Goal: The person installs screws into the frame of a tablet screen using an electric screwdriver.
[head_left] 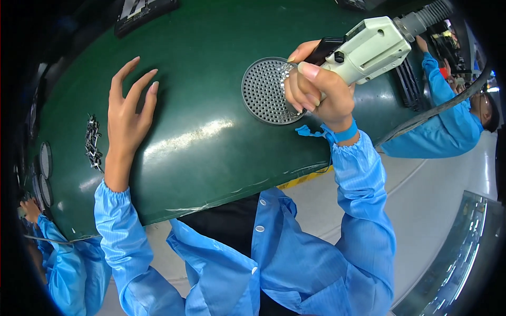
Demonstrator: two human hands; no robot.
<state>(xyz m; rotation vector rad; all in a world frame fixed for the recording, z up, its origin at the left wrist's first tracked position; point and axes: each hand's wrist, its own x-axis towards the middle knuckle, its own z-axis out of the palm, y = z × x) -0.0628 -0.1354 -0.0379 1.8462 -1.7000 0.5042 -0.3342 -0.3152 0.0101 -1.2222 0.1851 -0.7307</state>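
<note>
My right hand [321, 92] is wrapped round a pale grey tool [371, 47] with a black part by the index finger and a ribbed grey sleeve at its far end. Its exact kind I cannot make out. Just below the fingers lies a round perforated metal dish [263, 89], with small shiny pieces at its right side, partly hidden by the hand. Over the table's left part, my left hand [132, 108] holds nothing, its fingers apart and slightly bent. Nearest to it is a small heap of dark and silvery metal parts [93, 142].
A green-topped table [195, 174] spans the view. A black device [145, 16] sits at its far edge, and dark slats [408, 84] at its right. Round dishes [46, 160] are at far left. A cable [437, 109] crosses at right. Co-workers in blue sit at both sides.
</note>
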